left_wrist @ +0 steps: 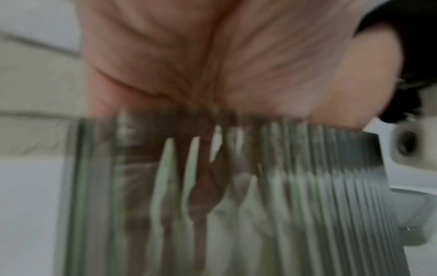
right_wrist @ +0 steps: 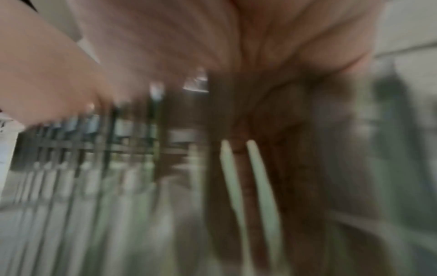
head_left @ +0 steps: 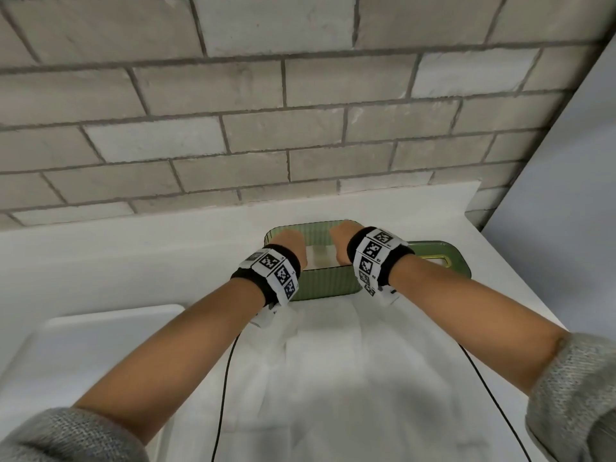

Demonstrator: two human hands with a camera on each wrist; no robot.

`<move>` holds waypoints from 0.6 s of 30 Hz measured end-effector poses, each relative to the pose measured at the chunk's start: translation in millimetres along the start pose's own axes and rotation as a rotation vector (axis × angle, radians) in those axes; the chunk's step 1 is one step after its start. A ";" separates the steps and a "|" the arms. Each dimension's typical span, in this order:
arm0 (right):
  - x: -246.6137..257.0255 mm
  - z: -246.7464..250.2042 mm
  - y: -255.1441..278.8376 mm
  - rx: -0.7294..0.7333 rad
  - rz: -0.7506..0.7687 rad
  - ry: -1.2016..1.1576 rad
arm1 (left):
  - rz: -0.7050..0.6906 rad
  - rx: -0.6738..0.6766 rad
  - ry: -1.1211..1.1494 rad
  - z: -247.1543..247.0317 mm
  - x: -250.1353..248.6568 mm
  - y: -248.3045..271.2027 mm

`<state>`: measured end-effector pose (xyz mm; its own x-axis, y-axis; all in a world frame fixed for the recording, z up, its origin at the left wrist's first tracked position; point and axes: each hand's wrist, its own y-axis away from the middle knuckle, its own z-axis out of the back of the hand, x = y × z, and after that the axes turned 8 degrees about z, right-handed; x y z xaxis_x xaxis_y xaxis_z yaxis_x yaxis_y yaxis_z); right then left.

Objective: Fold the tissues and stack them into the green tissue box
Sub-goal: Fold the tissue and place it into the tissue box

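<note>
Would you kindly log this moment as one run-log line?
left hand: inside green tissue box | right hand: inside box | grips: unclear | lid: off, right of box

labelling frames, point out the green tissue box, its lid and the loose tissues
green tissue box (head_left: 325,288): head view, ribbed near wall
lid (head_left: 461,261): head view, right end
loose tissues (head_left: 333,378): head view, middle of the sheet

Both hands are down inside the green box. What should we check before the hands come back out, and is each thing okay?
1. See-through green ribbed plastic tissue box upright on the white counter: ok.
2. Left hand and right hand both inside the box: ok.
3. Folded white tissue in the box: ok.
4. Tissue lying flat and neat: cannot tell, hands cover it.
5. Fingers let go of the tissue: cannot tell, wrist views blurred.
6. Green lid off, beside the box: ok.
</note>
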<state>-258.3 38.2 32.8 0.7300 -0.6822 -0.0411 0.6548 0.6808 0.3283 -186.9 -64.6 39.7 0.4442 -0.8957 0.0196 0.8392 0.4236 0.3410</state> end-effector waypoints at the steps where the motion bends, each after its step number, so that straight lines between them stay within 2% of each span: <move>1: 0.8 3.6 1.8 -0.043 0.012 0.005 | -0.003 -0.057 -0.013 0.8 -2.5 3.1; 3: 4.6 10.3 3.5 -0.114 0.074 -0.011 | -0.026 -0.152 0.011 -0.5 -8.5 6.7; 4: 7.0 11.1 2.5 -0.105 0.099 -0.039 | -0.056 -0.151 0.058 -1.8 -11.2 8.6; 6: 12.3 7.5 -1.2 0.018 0.121 -0.072 | -0.073 -0.019 0.217 -7.1 -14.2 4.9; 8: 13.3 3.2 -3.1 0.146 0.107 -0.110 | -0.062 0.070 0.222 -7.5 -13.5 4.7; 10: 9.4 8.2 3.7 0.187 0.099 -0.195 | -0.049 0.072 0.206 -3.6 -9.7 8.4; 12: 0.3 18.6 17.1 0.178 0.113 -0.386 | -0.053 0.023 0.259 3.6 -3.7 18.4; 14: -11.2 28.5 36.2 0.051 0.135 -0.555 | -0.068 -0.110 0.409 10.0 7.0 31.0; 16: -19.1 32.0 62.7 -0.170 0.194 -0.617 | -0.119 -0.346 0.600 8.4 19.6 47.7; 18: -21.2 25.3 93.4 -0.312 0.239 -0.695 | -0.205 -0.464 0.810 -2.1 29.8 69.0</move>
<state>-217.6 109.5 88.2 0.6355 -0.4487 0.6283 0.5958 0.8026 -0.0295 -115.1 -61.8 61.9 0.2106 -0.6668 -0.7148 0.8883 0.4358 -0.1448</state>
